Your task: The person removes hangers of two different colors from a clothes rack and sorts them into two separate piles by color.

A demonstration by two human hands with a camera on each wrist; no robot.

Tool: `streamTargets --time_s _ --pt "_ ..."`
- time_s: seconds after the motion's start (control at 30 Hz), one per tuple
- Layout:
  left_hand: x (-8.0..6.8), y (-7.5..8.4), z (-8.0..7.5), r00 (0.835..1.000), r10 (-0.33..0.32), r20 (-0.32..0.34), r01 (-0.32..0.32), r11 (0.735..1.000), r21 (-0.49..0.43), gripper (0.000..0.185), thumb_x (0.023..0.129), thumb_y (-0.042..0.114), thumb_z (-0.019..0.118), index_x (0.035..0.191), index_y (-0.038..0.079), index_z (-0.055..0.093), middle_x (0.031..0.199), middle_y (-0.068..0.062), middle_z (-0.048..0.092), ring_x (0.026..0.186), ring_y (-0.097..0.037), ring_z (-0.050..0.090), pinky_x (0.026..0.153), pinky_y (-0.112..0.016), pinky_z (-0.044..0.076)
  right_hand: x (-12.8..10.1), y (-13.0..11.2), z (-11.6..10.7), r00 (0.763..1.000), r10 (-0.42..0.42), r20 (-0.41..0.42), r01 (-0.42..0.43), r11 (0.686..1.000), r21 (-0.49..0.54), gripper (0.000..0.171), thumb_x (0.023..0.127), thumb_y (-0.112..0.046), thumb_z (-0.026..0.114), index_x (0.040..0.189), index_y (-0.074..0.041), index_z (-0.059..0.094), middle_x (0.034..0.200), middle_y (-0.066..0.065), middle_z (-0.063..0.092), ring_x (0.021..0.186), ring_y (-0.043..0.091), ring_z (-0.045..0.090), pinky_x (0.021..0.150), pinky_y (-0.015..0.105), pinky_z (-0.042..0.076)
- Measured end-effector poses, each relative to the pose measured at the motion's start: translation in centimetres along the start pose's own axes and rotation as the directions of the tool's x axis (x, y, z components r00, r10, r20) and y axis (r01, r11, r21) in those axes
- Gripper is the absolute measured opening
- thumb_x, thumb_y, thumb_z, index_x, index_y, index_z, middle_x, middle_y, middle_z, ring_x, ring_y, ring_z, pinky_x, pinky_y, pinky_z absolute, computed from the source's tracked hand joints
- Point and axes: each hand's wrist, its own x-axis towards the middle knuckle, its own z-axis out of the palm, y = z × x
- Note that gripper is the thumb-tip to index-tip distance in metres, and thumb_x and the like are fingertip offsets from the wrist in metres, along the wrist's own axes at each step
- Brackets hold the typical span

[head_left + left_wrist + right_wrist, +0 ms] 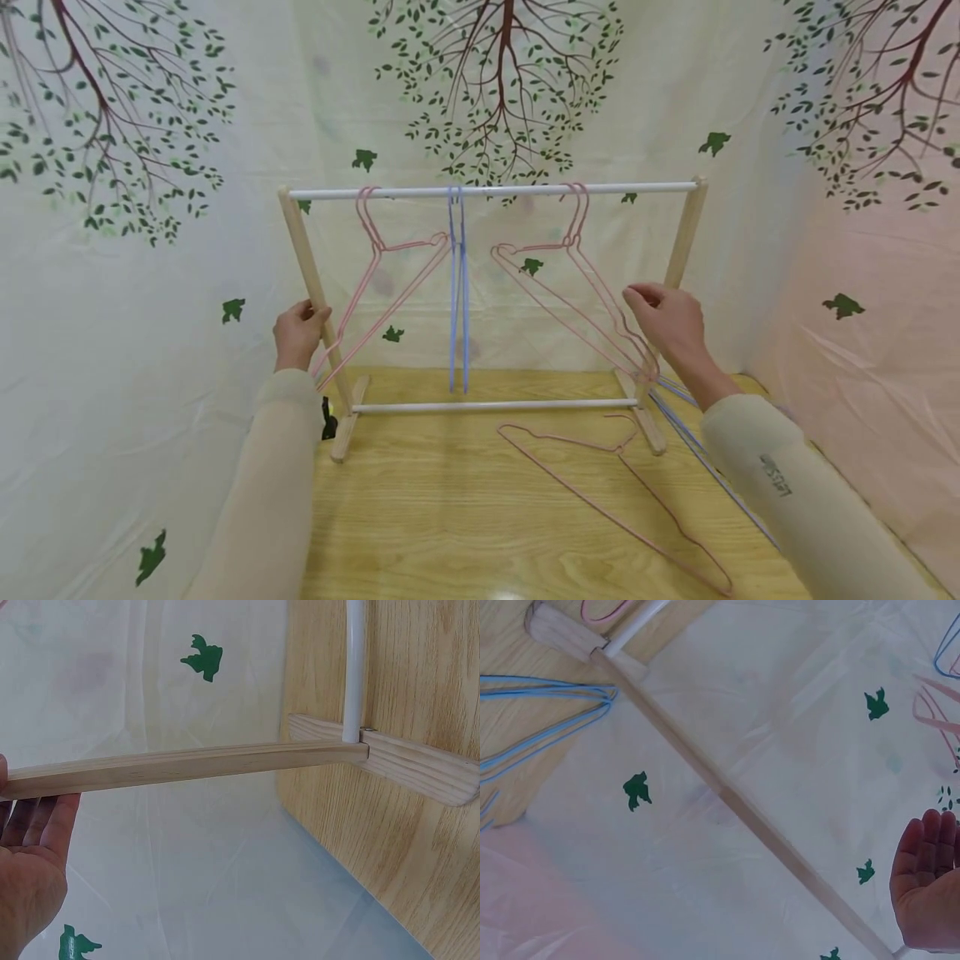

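My left hand [298, 335] grips the left wooden post [300, 250] of a garment rack, its fingers under the post in the left wrist view. My right hand [670, 323] is raised beside the right post [684, 237], fingers loosely bent, nothing visible in them; the right wrist view shows the palm apart from the post. Pink wire hangers [570, 242] hang on the rack's white rail [517, 190] close to that hand. More pink hangers [380, 247] hang at the left, and blue hangers [465, 317] edge-on near the middle.
A loose pink hanger [619, 450] lies on the wooden table [420, 517] in front of the rack. Several blue hangers [547, 693] lie by the rack's right foot [651, 429]. A small black object [328, 419] is beside the left foot [342, 437]. A printed curtain [150, 333] surrounds the table.
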Motion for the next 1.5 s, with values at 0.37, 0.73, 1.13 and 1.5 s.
streamTargets --time_s 0.37,0.73,1.13,1.5 --pt "0.1 0.0 -0.1 1.000 -0.010 0.007 0.010 1.000 -0.023 0.046 0.102 0.022 0.057 0.144 0.002 0.050 0.134 -0.023 0.058 0.114 -0.033 0.058 0.092 -0.034 0.050 0.6 -1.5 1.4 0.995 0.093 0.039 -0.092 0.996 -0.017 0.044 0.099 -0.040 0.057 0.119 -0.004 0.072 0.110 0.017 0.071 0.097 0.032 0.064 0.082 0.043 0.047" --pt "0.1 0.1 -0.2 1.000 -0.012 0.003 0.012 0.999 -0.030 0.046 0.102 0.020 0.058 0.143 0.001 0.051 0.133 -0.024 0.059 0.110 -0.031 0.059 0.083 -0.025 0.050 0.7 -1.3 2.2 0.991 0.117 0.062 -0.115 0.993 -0.030 0.037 0.098 -0.035 0.059 0.114 -0.007 0.075 0.096 0.013 0.075 0.080 0.021 0.067 0.070 0.035 0.047" --pt "0.2 -0.1 -0.3 1.000 0.003 0.006 -0.003 1.000 -0.013 0.046 0.102 0.021 0.057 0.143 0.000 0.051 0.133 -0.023 0.059 0.109 -0.032 0.060 0.081 -0.022 0.050 0.6 -0.8 2.3 0.994 0.108 -0.013 -0.108 0.994 -0.009 0.033 0.097 -0.031 0.057 0.108 -0.007 0.077 0.090 0.011 0.075 0.068 0.011 0.064 0.075 0.035 0.047" --pt "0.1 0.1 -0.1 1.000 -0.014 -0.004 0.013 0.999 -0.035 0.046 0.102 0.020 0.058 0.143 0.001 0.051 0.134 -0.023 0.058 0.113 -0.032 0.059 0.089 -0.030 0.051 0.9 -0.2 2.0 0.989 0.103 -0.102 -0.102 0.995 0.012 0.033 0.096 -0.032 0.061 0.109 -0.006 0.077 0.092 0.013 0.075 0.058 -0.003 0.057 0.077 0.031 0.047"
